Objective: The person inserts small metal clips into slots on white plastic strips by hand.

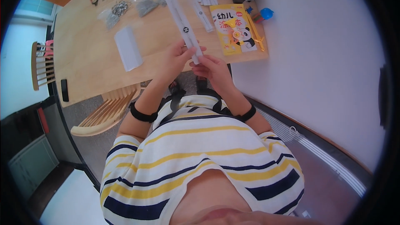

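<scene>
In the head view, the left hand (pixel 176 60) and right hand (pixel 216 71) pinch the near end of a long white packet (pixel 179 18) over the surface (pixel 89 60), fingers drawn together. They partly hide that end; the packet's contents cannot be made out.

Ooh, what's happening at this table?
Someone has a long white packet pinched near its lower end, with the left hand and right hand both on it. On the wooden table, a flat white piece lies to the left and a yellow book to the right.
</scene>
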### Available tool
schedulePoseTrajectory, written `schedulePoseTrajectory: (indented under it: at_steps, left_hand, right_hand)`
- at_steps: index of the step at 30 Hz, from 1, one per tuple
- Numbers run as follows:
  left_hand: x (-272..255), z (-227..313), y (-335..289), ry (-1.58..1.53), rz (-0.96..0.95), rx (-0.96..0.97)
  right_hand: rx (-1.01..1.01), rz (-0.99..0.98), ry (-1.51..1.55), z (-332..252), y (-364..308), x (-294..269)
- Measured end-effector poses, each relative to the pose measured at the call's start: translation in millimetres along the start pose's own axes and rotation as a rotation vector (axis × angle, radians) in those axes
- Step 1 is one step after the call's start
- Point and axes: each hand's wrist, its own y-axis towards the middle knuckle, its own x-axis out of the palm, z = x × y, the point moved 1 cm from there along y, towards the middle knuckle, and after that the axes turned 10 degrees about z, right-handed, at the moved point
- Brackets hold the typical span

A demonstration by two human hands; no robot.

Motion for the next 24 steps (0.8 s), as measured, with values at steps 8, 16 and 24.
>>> schedulePoseTrajectory:
  at_steps: [8, 16, 24]
  left_hand:
    - [14.3, -9.7, 30.9, -0.015, -0.223, -0.081]
    - [3.1, -9.1, 111.6, -0.149, -0.058, -0.242]
    - [4.1, 7.4, 270.3, -0.389, 0.253, -0.417]
  right_hand:
    - [-0.126, 0.161, 0.04, -2.0, -5.6, -11.5]
    - [-0.276, 0.436, 0.176, -7.9, -8.2, -32.1]
    - [-0.286, 0.516, 0.185, -34.5, 1.9, -85.5]
